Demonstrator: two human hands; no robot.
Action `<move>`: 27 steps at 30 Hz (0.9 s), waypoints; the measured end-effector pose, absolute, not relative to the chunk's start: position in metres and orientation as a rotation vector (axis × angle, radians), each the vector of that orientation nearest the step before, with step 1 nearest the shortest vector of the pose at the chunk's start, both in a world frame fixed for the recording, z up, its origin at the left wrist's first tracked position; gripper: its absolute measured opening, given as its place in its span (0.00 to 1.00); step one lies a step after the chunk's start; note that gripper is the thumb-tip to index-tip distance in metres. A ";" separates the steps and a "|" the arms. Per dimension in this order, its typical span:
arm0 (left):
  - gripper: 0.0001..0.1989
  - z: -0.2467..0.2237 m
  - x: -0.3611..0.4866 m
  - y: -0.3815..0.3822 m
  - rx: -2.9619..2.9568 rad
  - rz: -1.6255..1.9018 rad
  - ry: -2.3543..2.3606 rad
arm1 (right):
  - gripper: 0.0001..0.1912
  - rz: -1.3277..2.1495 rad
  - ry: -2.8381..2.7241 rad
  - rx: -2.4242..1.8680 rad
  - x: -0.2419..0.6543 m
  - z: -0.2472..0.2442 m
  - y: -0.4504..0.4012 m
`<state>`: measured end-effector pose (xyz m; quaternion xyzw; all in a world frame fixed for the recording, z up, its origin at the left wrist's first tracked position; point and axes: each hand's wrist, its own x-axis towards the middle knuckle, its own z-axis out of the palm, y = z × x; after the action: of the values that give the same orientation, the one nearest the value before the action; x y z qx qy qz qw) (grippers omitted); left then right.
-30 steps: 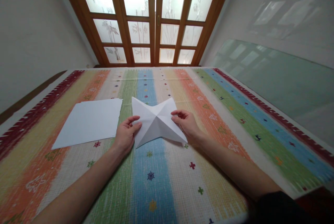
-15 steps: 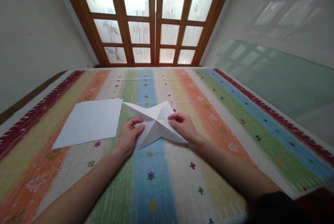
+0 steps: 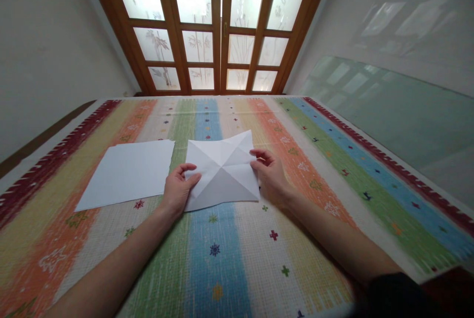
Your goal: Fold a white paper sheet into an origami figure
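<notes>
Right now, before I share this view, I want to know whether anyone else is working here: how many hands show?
2: the left hand at the creased paper's left edge, the right hand at its right edge.

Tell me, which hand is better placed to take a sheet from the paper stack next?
Probably the left hand: it is just beside the white paper stack, while the right hand is farther off, across the creased white sheet.

paper [image 3: 222, 187]: left edge partly hidden by left hand [image 3: 178, 188] | left forearm [image 3: 118, 261], dark sleeve [image 3: 394, 296], doors [image 3: 216, 36]: cut off
</notes>
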<state>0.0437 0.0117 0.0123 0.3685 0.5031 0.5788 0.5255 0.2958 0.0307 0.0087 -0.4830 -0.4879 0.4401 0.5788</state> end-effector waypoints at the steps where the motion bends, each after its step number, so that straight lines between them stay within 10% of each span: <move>1: 0.23 0.012 0.042 0.012 0.890 1.358 1.193 | 0.19 1.010 -1.144 -1.107 0.298 0.011 0.033; 27: 0.28 0.024 0.042 0.010 0.758 1.130 0.958 | 0.16 1.543 -0.913 -1.014 0.317 0.022 0.043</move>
<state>0.0417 0.0100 0.0238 0.3367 0.4257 0.5020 0.6733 0.3173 0.0433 0.0223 -0.4218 -0.3801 0.6423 0.5148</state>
